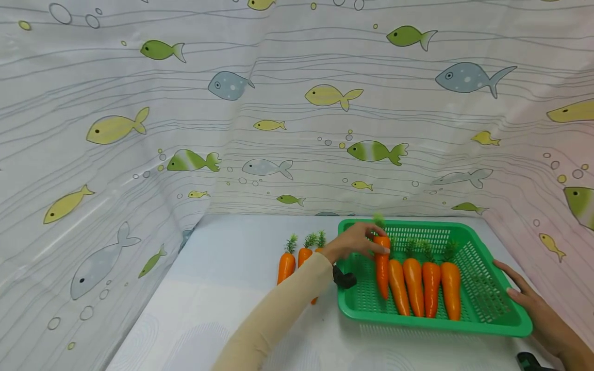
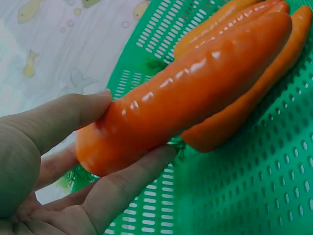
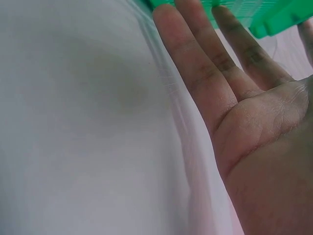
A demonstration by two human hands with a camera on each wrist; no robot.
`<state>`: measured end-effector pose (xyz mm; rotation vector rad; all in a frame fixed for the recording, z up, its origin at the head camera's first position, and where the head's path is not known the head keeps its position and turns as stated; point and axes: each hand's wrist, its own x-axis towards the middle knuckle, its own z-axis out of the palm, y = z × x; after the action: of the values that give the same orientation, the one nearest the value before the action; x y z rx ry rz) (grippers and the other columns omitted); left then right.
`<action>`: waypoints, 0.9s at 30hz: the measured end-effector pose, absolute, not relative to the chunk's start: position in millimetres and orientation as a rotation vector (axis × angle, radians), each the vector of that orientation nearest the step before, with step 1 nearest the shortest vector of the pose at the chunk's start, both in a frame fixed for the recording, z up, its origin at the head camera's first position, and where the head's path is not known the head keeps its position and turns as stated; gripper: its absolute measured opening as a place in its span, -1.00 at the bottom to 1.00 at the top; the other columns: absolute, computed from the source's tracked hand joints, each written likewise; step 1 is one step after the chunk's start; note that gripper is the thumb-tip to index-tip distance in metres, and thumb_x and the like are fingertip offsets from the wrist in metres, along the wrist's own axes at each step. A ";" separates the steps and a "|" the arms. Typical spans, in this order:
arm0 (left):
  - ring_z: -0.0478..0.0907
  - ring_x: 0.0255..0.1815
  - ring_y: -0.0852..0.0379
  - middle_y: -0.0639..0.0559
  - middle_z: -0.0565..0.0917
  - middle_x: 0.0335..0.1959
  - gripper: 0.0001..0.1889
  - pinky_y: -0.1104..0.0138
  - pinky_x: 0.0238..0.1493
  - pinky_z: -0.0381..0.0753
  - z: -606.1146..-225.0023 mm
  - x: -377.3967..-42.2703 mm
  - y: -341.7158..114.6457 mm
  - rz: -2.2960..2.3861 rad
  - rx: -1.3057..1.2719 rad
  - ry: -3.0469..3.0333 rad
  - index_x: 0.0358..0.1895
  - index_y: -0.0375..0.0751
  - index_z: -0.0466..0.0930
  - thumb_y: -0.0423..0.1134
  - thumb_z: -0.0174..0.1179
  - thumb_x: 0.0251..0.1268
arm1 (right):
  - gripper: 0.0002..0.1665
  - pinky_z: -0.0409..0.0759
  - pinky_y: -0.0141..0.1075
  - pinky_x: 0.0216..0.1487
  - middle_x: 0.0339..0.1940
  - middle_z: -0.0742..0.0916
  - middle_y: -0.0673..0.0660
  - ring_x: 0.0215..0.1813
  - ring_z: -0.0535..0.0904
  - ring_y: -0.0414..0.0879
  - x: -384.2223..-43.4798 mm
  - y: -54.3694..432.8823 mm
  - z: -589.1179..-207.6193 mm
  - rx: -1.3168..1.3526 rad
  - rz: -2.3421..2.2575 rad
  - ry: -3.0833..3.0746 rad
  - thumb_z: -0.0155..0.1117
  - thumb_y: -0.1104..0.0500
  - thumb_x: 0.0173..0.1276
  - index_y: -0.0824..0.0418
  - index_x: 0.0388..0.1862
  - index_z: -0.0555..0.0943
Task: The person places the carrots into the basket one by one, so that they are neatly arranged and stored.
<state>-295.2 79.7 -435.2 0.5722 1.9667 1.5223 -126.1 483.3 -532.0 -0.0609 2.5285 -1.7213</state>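
My left hand [image 1: 357, 239] pinches an orange toy carrot [image 1: 382, 268] near its leafy top, thumb on one side and fingers on the other. This carrot is over the left part of a green plastic basket [image 1: 417, 325], its tip pointing down; whether it touches the bottom I cannot tell. Several more carrots [image 1: 431, 289] lie side by side in the basket, green tops toward the back. At the basket's right rim is my right hand [image 1: 533, 304]. In the right wrist view its fingers [image 3: 200, 73] are extended, with the tips against the green basket.
Left of the basket, more carrots [image 1: 286, 265] lie on the white table [image 1: 223, 263], partly hidden behind my left forearm [image 1: 283, 309]. A fish-patterned sheet [image 1: 297, 129] hangs around the back and sides of the table.
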 end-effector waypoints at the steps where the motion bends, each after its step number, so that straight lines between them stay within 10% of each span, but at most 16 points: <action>1: 0.72 -0.28 -0.01 -0.07 0.66 -0.13 -0.58 -0.19 0.01 0.68 -436.1 -295.2 81.3 1.516 0.563 1.968 0.13 -0.18 0.65 -0.40 0.50 0.20 | -0.27 0.69 -0.35 -0.15 0.59 -0.21 -0.32 0.02 0.35 -0.62 -126.1 483.5 -532.3 -0.064 -1.720 2.533 -0.32 0.06 0.74 -0.43 0.69 -0.25; 11: 0.75 -0.44 -0.06 -0.05 0.67 -0.27 -0.63 0.15 -0.36 0.78 -440.4 -292.6 92.8 1.272 0.504 2.130 -0.01 -0.18 0.64 -0.37 0.56 0.12 | -0.28 0.65 -0.38 -0.14 0.60 -0.19 -0.31 0.03 0.33 -0.61 -125.7 483.4 -531.4 -0.065 -1.704 2.541 -0.32 0.05 0.75 -0.40 0.69 -0.26; 27: 0.75 -0.36 -0.05 -0.04 0.65 -0.19 -0.55 0.21 -0.30 0.76 -445.7 -287.1 97.3 1.027 0.536 2.204 0.13 -0.22 0.63 -0.41 0.52 0.16 | -0.28 0.64 -0.39 -0.13 0.60 -0.18 -0.33 0.06 0.30 -0.64 -126.3 483.9 -532.5 -0.092 -1.717 2.543 -0.33 0.07 0.74 -0.38 0.70 -0.25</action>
<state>-287.1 97.3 -445.7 0.5363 2.2044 1.0272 -126.3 483.9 -532.5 -0.0916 2.5431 -1.7172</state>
